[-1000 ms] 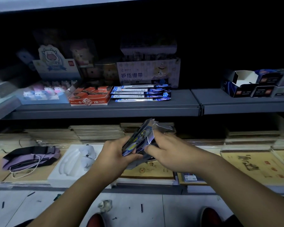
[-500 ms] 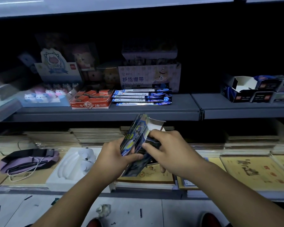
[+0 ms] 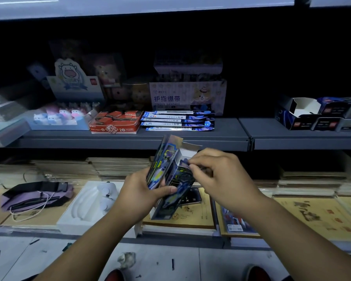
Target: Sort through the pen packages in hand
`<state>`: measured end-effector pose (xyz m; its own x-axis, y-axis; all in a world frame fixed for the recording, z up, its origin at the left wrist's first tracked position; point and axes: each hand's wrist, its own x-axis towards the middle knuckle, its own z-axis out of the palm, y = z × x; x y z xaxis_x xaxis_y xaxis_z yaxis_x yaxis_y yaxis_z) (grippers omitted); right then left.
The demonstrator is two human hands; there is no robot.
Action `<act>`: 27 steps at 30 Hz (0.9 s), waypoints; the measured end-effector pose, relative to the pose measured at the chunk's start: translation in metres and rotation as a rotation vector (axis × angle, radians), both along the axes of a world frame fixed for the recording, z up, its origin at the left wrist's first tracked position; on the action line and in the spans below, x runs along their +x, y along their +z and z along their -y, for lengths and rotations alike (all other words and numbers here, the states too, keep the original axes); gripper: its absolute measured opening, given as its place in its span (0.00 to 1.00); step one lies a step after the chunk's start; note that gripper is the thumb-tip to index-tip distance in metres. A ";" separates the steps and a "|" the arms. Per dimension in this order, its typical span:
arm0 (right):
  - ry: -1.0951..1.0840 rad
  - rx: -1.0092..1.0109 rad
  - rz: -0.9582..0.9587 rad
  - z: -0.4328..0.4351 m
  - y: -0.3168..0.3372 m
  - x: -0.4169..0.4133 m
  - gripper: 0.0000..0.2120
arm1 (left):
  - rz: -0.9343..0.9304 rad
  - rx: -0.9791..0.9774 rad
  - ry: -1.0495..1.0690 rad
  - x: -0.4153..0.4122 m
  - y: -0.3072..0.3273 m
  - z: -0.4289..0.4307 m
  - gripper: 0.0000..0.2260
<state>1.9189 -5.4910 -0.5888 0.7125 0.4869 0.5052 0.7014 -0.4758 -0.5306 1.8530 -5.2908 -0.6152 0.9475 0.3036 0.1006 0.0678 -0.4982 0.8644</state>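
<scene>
Your left hand (image 3: pixel 139 196) grips box (image 3: pixel 168 179); right hand (image 3: pixel 217 175) pinches top flap (image 3: pixel 187 154), open. Shelf (image 3: pixel 130 136) packs untouched.

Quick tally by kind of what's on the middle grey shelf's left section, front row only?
Blue tray of cow figurines: 1
Red 2B box: 1
Blue-white flat packs: 4, stacked stepwise
Total: 6
</scene>
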 end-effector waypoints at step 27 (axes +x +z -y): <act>0.077 0.214 -0.234 0.001 0.012 -0.003 0.12 | -0.097 -0.015 -0.169 -0.002 -0.002 0.007 0.17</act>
<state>1.9162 -5.4923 -0.5763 0.7865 0.4444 0.4288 0.5783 -0.2867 -0.7638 1.8511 -5.2975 -0.6176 0.9901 0.1402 0.0034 0.0673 -0.4963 0.8656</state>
